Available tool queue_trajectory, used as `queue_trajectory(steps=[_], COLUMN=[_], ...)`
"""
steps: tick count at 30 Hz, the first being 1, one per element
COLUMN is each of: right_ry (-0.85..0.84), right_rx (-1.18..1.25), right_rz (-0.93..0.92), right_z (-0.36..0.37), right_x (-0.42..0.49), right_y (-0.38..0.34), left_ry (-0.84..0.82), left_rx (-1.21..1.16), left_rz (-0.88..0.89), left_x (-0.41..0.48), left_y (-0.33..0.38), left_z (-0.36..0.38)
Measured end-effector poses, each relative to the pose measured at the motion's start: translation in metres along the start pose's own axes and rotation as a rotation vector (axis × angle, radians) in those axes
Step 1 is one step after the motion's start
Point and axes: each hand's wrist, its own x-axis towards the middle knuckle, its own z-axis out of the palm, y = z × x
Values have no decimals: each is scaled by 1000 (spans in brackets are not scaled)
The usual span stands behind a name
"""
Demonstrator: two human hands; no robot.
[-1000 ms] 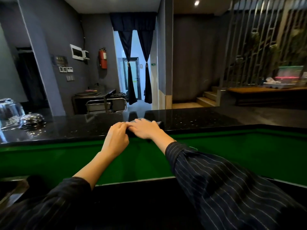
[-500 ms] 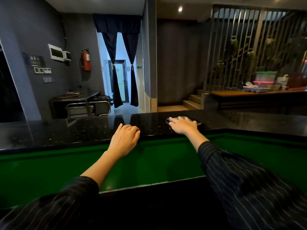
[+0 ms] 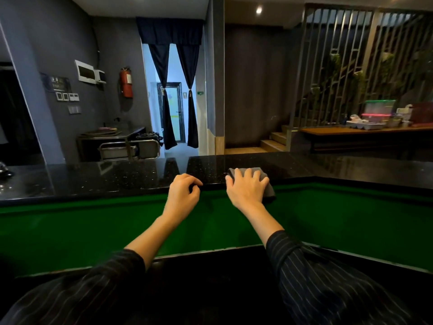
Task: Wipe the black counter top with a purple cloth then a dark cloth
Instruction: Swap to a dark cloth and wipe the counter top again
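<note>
The black speckled counter top (image 3: 131, 177) runs across the view above a green panel (image 3: 70, 231). My right hand (image 3: 247, 187) lies flat with spread fingers on a folded dark grey cloth (image 3: 269, 188) at the counter's near edge; part of the cloth hangs over the edge. My left hand (image 3: 184, 194) rests on the same edge a little to the left, fingers loosely curled, holding nothing. No purple cloth is in view.
A shiny metal object (image 3: 4, 168) sits at the counter's far left. Beyond the counter are a steel trolley (image 3: 126, 148), a curtained doorway (image 3: 173, 113), steps (image 3: 274, 141) and a wooden bench (image 3: 351, 131) with plastic containers.
My right hand slid the cloth to the right along the counter, away from my left hand, then drew it back to the near edge. My left hand's fingers curled in.
</note>
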Motion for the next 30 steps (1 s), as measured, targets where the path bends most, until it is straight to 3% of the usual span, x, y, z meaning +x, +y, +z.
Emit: queue_trajectory(steps=[4, 6, 9, 11, 17, 22, 26, 30], right_ry=[-61, -65, -26, -24, 39, 132, 177, -65], right_rx=[116, 156, 248, 283, 194, 389, 549, 642], right_rz=[-152, -211, -293, -352, -579, -754, -641, -554], right_z=[-6, -9, -12, -12, -12, -20, -30, -35], right_x=[-23, -34, -52, -66, -105, -127, -123, -122], right_y=[-12, -19, -37, -52, -98, -133, -162, -215], left_ry=[86, 24, -131, -174, -5, 80, -46, -62], left_rx=[-161, -294, -731, -914, -1164, -1103, -1056, -940], left_rz=[-116, -364, -801, -916, -995, -984, -858, -806], left_x=[-27, -30, -27, -28, -51, -65, -72, -80], left_y=[27, 35, 42, 44, 22, -12, -51, -83], left_z=[4, 6, -3, -19, -66, -118, -171, -223])
